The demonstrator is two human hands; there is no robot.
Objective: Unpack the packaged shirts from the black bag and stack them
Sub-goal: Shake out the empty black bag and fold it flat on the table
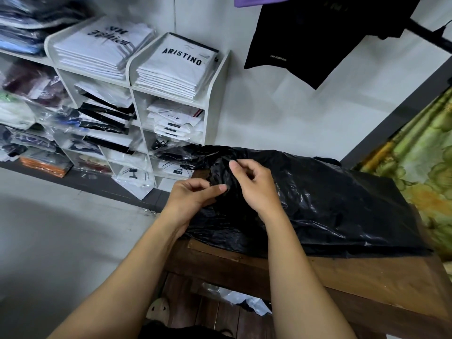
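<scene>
The step in hand is the opening of the black bag, which lies on its side on the wooden table, with its gathered mouth toward the shelves. Both hands work at this bunched end. The left hand pinches a fold of the black plastic between thumb and curled fingers. The right hand, just beside it, has its fingers curled on the crumpled neck, the thumb raised above them.

To do it well, the person should probably loosen the twist or knot with small pulls of the fingertips, not tear the thin film. One hand can keep the neck steady while the other draws the folds apart. The bag lies close to the table's left edge, so a strong pull may drag it off. It is safer to pull the mouth wide and only then reach inside.

The bag is opaque and looks full and flat. The packaged shirts inside it cannot be seen, and none is stacked on the table yet. Some clear plastic shows at the bag's far end, but whether it comes from the bag or from the shelves cannot be told.

The white shelf unit against the wall holds many wrapped shirts. On top stand two neat piles, one lettered ARISTINO. The compartments below hold white folded shirts and looser packets.
</scene>
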